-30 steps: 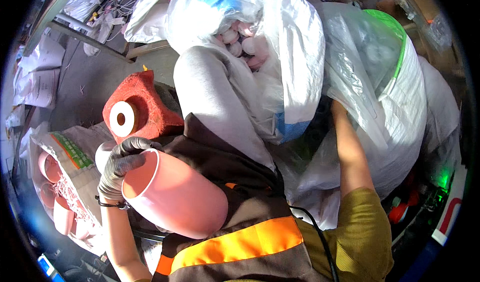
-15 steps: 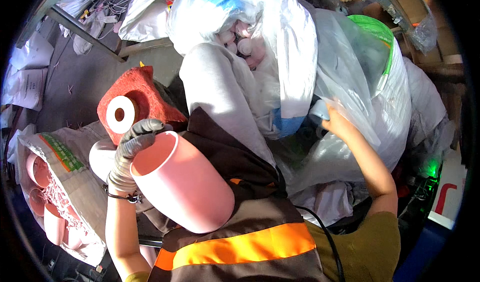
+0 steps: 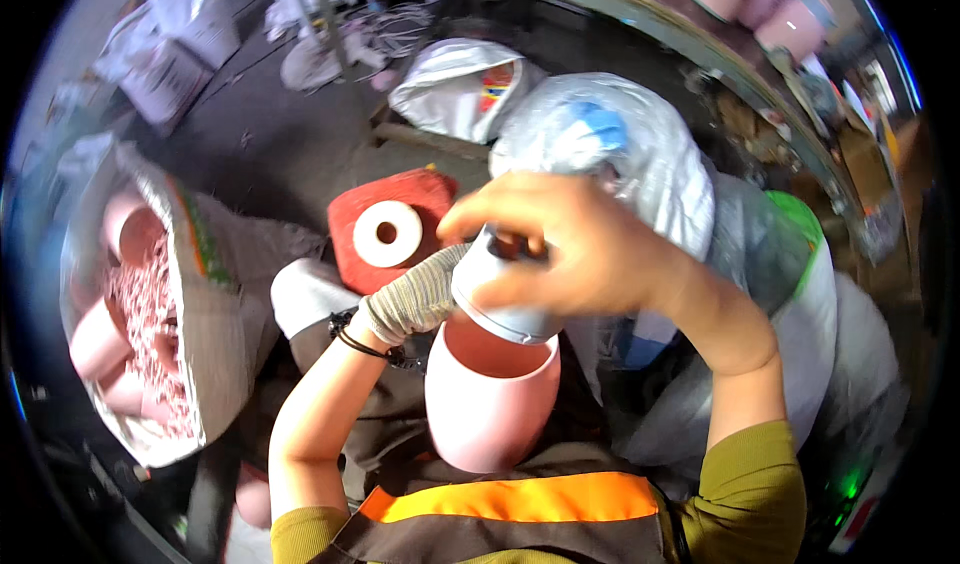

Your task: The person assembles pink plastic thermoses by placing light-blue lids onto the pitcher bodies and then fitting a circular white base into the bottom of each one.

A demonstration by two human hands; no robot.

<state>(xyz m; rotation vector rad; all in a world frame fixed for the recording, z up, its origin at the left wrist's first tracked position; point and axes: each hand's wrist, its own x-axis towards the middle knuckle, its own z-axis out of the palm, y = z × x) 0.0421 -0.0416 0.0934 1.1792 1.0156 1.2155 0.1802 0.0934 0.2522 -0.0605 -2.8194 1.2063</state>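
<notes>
A pink tapered container (image 3: pixel 492 414) stands nearly upright on my lap, its open mouth facing up. Just over that mouth, my right hand (image 3: pixel 590 249) grips a pale blue-grey cup-shaped piece (image 3: pixel 490 289). The lower rim of this piece overlaps the container's opening in view; whether they touch I cannot tell. My left hand (image 3: pixel 425 289), in a grey striped glove, reaches in beside the piece from the left. Its fingers are mostly hidden behind the piece and my right hand, so its grip does not show.
Beyond my left hand lies a red cushion-like bundle (image 3: pixel 345 226) with a white roll (image 3: pixel 388 234). A white sack (image 3: pixel 225 334) at the left holds pink containers and shreds. Plastic-wrapped bags (image 3: pixel 630 114) stand ahead and right. A metal rail (image 3: pixel 640 19) crosses the far side.
My right hand has brought the blue-grey piece from the bags at the right to above the pink container. The container has tipped more upright and moved right. The view has shifted.
</notes>
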